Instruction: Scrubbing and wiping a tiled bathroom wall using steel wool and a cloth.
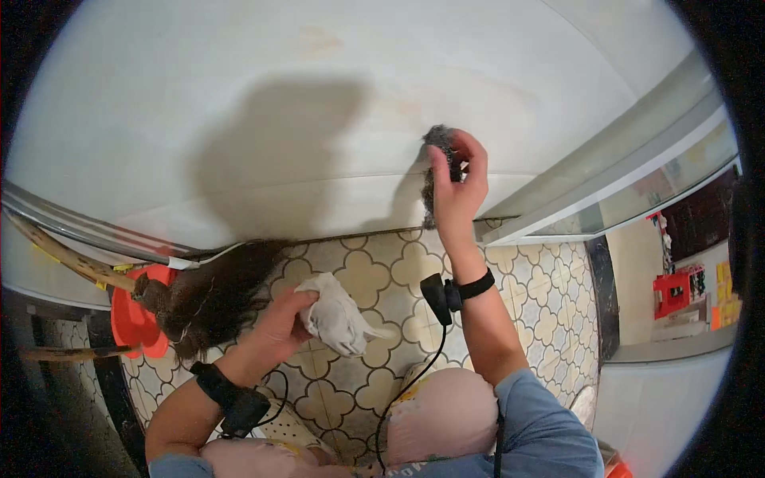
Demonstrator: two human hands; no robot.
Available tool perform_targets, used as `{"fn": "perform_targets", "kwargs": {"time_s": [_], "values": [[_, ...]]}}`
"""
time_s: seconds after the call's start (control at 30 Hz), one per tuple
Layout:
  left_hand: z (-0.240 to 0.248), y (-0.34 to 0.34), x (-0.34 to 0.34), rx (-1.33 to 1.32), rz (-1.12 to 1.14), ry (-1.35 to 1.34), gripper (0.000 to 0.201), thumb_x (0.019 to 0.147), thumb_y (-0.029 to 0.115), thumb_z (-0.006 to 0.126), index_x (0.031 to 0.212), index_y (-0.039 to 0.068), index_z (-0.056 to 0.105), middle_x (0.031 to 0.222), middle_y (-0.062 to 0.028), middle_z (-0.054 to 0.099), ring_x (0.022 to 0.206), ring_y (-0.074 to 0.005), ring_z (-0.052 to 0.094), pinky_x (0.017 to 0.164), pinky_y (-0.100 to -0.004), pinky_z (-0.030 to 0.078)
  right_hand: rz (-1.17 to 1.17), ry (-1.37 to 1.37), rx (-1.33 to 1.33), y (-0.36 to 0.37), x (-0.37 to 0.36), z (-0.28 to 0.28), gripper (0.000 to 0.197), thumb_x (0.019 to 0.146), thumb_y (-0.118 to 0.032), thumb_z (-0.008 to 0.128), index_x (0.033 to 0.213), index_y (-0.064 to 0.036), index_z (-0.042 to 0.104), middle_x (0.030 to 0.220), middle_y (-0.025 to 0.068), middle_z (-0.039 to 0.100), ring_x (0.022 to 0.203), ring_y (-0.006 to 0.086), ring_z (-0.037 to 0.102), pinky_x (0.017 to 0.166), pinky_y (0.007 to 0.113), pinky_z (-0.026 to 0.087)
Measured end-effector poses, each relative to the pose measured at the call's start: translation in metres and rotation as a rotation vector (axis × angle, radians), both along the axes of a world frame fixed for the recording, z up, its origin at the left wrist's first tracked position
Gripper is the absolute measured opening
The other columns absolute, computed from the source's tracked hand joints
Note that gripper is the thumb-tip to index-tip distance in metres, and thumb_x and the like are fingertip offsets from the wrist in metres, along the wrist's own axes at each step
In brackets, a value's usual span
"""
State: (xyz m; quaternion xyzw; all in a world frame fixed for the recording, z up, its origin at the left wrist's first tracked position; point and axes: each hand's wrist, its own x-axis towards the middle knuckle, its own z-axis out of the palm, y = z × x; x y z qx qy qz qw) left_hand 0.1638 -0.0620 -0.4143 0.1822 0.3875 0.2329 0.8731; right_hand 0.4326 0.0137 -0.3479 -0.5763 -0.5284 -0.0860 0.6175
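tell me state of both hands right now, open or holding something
Left hand: closed, holding a crumpled white cloth.
Right hand: closed, holding a dark grey scrubber.

The left forearm [179, 410] rises from the lower left of the frame, slanting up and rightward to the left hand [280, 327], left of the centre. This hand is closed in a grip, its thumb [301, 298] along the top and its other fingers largely hidden. The right forearm [490, 331] climbs from the lower right, leaning slightly leftward, the elbow bent near the blue sleeve [542, 422]. The right hand [462, 191], higher in the frame, grips between an upright thumb [439, 162] and curved fingers [476, 150]. The right knee [450, 406] is bent at the lower centre.
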Motion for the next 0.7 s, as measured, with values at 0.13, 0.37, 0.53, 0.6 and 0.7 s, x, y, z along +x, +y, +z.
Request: {"fn": "perform_targets", "kwargs": {"time_s": [0.13, 0.37, 0.53, 0.6, 0.7], "values": [[-0.015, -0.003, -0.003, -0.015, 0.04, 0.058, 0.038, 0.085, 0.02, 0.057, 0.12, 0.006, 0.049, 0.111, -0.0045, 0.057, 0.102, -0.0185, 0.057, 0.086, -0.0376, 0.049, -0.007, -0.27, 0.163, 0.01, 0.009, 0.0, 0.019, 0.075, -0.007, 0.071, 0.093, -0.0053, 0.064, 0.086, 0.0099, 0.064, 0.077, 0.025, 0.059, 0.066, 0.033, 0.044], [-0.027, -0.007, 0.0, -0.066, -0.04, 0.189, 0.04, 0.084, 0.017, 0.058, 0.12, 0.006, 0.044, 0.114, -0.0063, 0.055, 0.105, -0.0201, 0.055, 0.086, -0.0398, 0.048, 0.037, -0.539, 0.014, 0.012, -0.022, -0.04, 0.011, 0.073, -0.015, 0.073, 0.076, -0.0118, 0.064, 0.077, 0.0017, 0.061, 0.073, 0.018, 0.057, 0.069, 0.033, 0.033], [-0.036, -0.012, -0.006, -0.062, -0.02, 0.15, 0.041, 0.084, 0.017, 0.058, 0.121, 0.006, 0.043, 0.114, -0.0071, 0.054, 0.106, -0.0204, 0.055, 0.089, -0.0411, 0.047, 0.027, -0.352, 0.01, 0.014, -0.009, -0.022, 0.01, 0.072, -0.013, 0.072, 0.074, -0.0108, 0.063, 0.074, 0.0027, 0.061, 0.071, 0.0191, 0.057, 0.065, 0.034, 0.035], [-0.036, -0.013, -0.003, -0.048, -0.021, 0.117, 0.041, 0.085, 0.017, 0.058, 0.121, 0.005, 0.043, 0.114, -0.0071, 0.054, 0.106, -0.0206, 0.055, 0.089, -0.0413, 0.047, 0.029, -0.136, 0.126, 0.016, -0.008, -0.018, 0.008, 0.071, -0.01, 0.071, 0.074, -0.0096, 0.063, 0.068, 0.0039, 0.059, 0.064, 0.0214, 0.056, 0.056, 0.035, 0.037], [-0.03, -0.01, 0.01, -0.085, 0.001, 0.172, 0.042, 0.085, 0.018, 0.057, 0.122, 0.005, 0.042, 0.115, -0.0072, 0.054, 0.106, -0.0209, 0.054, 0.089, -0.0407, 0.046, 0.154, -0.312, 0.074, 0.02, -0.024, -0.036, 0.008, 0.072, -0.007, 0.07, 0.074, -0.0084, 0.061, 0.064, 0.0049, 0.056, 0.06, 0.0232, 0.054, 0.052, 0.036, 0.036]]}}
